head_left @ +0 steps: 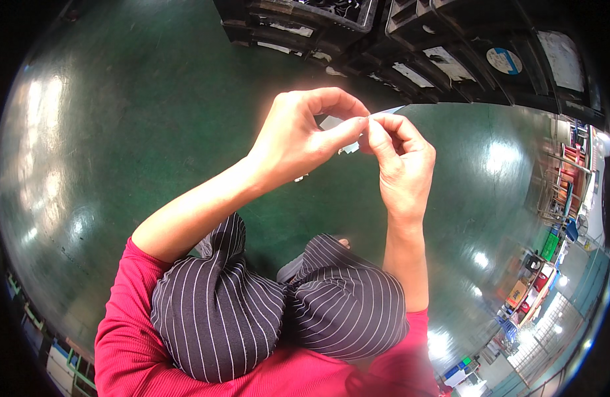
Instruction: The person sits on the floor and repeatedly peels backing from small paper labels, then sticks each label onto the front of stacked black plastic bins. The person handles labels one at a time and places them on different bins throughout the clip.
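Pinching thin white strip (391,111) (partly hidden).

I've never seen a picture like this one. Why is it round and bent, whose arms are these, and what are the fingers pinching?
There is no machine here: a person wears a wide-angle camera on the head, looking down, which bends straight lines near the rim. The left hand and right hand meet in front, fingertips pinching a small pale strip, perhaps paper or tape; it is too small to tell. Below are the person's striped trousers and red sleeves. The surface is a shiny green floor, with dark crates stacked along the top.
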Tool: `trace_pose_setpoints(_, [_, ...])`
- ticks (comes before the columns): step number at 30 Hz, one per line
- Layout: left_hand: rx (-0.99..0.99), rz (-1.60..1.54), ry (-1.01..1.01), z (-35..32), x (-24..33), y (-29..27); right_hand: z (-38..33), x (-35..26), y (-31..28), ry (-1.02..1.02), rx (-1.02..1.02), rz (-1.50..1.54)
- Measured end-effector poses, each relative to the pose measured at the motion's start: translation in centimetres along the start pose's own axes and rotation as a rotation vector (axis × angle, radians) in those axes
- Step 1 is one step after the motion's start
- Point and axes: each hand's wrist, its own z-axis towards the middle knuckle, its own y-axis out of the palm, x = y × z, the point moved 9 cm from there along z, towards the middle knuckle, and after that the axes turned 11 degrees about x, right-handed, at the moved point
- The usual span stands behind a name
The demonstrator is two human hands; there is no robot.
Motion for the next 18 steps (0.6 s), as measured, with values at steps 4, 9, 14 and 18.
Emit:
trace_pose_setpoints(4, [0.015, 0.043, 0.029, 0.1, 0.2, -0.2, 0.0, 0.3, 0.1, 0.004, -0.005, 0.012])
trace_pose_setpoints(9, [0.018, 0.08, 0.059, 0.3, -0.1, -0.2, 0.0, 0.5, 0.1, 0.027, -0.004, 0.015])
trace_pose_setpoints(14, [0.008, 0.001, -0.019, 0.5, -1.2, -0.1, 0.3, 1.0, 0.3, 0.04, -0.003, 0.015])
trace_pose_setpoints(18, [-0.01, -0.027, -0.032, 0.5, -1.4, -0.1, 0.3, 1.0, 0.3, 0.038, -0.005, 0.013])
